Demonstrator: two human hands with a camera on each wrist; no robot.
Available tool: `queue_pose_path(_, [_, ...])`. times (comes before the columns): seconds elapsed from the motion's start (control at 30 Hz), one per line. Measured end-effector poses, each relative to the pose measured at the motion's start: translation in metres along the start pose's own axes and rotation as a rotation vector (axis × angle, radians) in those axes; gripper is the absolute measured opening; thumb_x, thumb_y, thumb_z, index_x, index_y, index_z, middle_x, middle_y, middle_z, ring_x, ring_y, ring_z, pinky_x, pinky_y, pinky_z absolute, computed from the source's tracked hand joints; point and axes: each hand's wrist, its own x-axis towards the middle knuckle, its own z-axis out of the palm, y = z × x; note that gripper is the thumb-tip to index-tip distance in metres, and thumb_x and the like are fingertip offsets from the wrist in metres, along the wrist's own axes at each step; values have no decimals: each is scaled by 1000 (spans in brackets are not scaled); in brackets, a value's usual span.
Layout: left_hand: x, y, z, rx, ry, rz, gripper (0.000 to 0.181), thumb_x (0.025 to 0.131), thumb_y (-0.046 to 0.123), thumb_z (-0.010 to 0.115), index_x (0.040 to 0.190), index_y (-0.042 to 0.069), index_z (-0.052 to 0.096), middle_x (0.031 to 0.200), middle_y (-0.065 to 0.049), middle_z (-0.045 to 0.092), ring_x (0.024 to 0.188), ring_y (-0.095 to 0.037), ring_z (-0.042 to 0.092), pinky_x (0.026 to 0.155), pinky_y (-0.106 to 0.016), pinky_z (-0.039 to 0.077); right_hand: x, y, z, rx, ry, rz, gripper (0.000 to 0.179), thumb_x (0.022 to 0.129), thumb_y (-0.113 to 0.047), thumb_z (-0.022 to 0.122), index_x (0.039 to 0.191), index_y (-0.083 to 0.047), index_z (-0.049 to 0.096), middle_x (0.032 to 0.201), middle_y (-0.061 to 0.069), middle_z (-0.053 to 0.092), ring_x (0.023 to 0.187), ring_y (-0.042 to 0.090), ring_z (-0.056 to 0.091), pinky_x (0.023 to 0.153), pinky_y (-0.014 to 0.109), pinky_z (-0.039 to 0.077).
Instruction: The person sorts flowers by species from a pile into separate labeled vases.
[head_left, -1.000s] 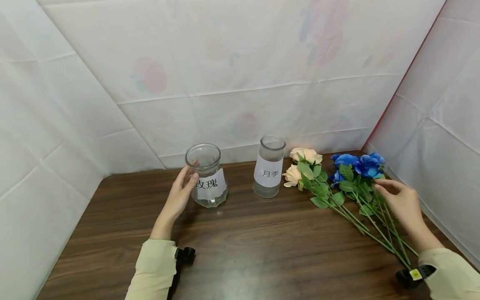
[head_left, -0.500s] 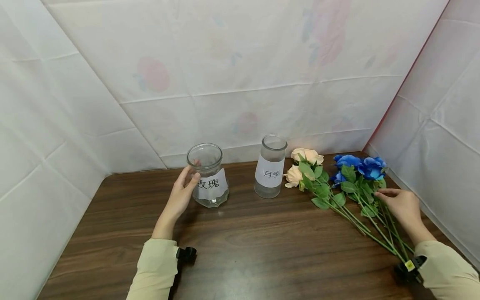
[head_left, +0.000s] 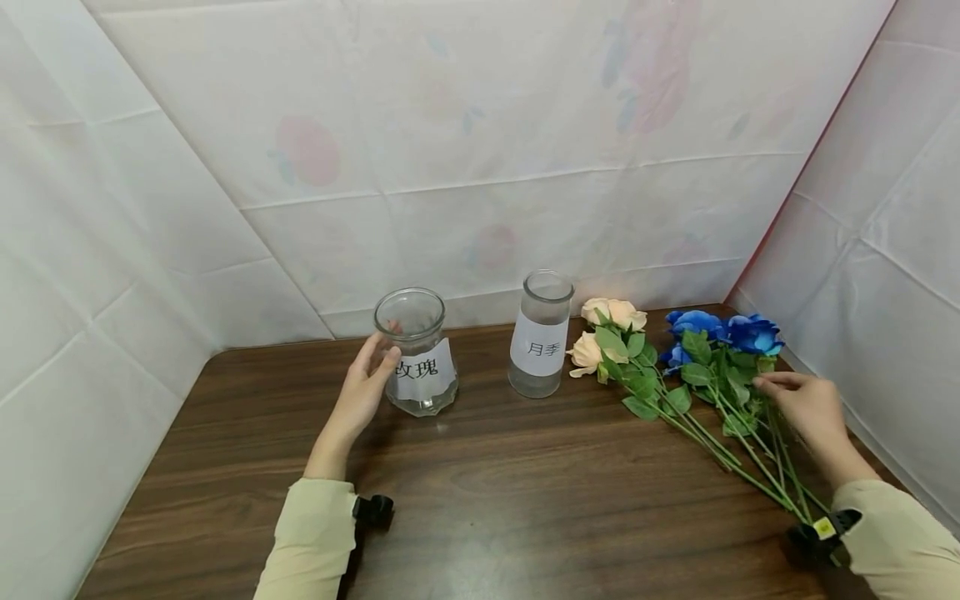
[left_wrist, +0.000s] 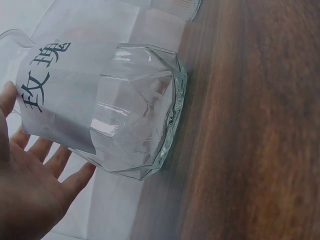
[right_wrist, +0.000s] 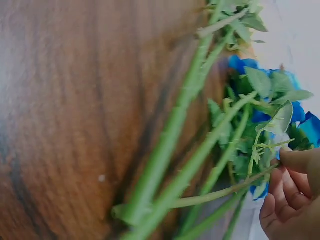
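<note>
My left hand (head_left: 356, 395) holds the wide glass vase (head_left: 424, 400) by its left side, thumb in front and fingers behind. A white paper label with black characters is stuck on the vase; its faceted base (left_wrist: 165, 130) shows in the left wrist view. At the right, my right hand (head_left: 813, 415) pinches a thin green stem (right_wrist: 227, 191) between thumb and fingertips. That stem belongs to a blue rose (head_left: 753, 335) at the right of a bunch of blue roses. The other blue roses (head_left: 696, 325) lie on the table, their leafy stems pointing toward me.
A narrow glass vase (head_left: 542, 379) with a white label stands right of the wide one. Between it and the blue bunch lie peach roses (head_left: 613, 312), stems crossing toward the blue ones. White printed cloth (head_left: 450, 167) hangs behind the brown wooden table (head_left: 480, 492).
My right hand has first drawn back slightly toward me, then shifted a little right and away. The rightmost blue rose has moved slightly right, apart from the others. The left hand stays on the vase.
</note>
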Motion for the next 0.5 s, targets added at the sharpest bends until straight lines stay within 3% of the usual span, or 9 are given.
queue_pose_path(0.13, [0, 0, -1, 0, -6, 1, 51, 107, 27, 45, 155, 14, 33, 150, -12, 41, 139, -30, 35, 116, -53, 23, 1, -6, -12, 109, 85, 7, 47, 98, -35, 62, 119, 7, 67, 75, -18, 65, 61, -3, 53, 51, 22, 45])
queue_pose_path(0.23, [0, 0, -1, 4, -5, -2, 51, 107, 27, 45, 155, 14, 33, 151, -13, 41, 139, -30, 35, 116, -53, 22, 1, -10, -22, 218, 169, -11, 24, 96, -31, 65, 105, -10, 74, 69, -37, 53, 62, -12, 51, 53, 12, 43])
queue_pose_path(0.3, [0, 0, -1, 7, -3, -6, 51, 107, 27, 45, 155, 14, 33, 150, -13, 41, 138, -31, 36, 116, -53, 23, 1, -14, -28, 300, 217, -33, 6, 95, -26, 67, 93, -26, 72, 69, -39, 55, 63, -14, 53, 55, 7, 42])
queue_pose_path(0.4, [-1, 1, -1, 8, -5, -12, 51, 107, 28, 45, 155, 15, 33, 150, -12, 42, 136, -30, 38, 115, -52, 25, 1, -20, -37, 410, 259, -61, 24, 94, -19, 68, 83, -41, 65, 70, -36, 59, 59, -13, 56, 55, 5, 43])
queue_pose_path(0.5, [-1, 1, -1, 8, -6, -15, 51, 107, 29, 45, 155, 15, 34, 150, -11, 42, 135, -30, 39, 114, -52, 27, 0, -29, -43, 487, 256, -74, 26, 94, -16, 67, 84, -40, 66, 71, -32, 63, 58, -10, 60, 54, 6, 44])
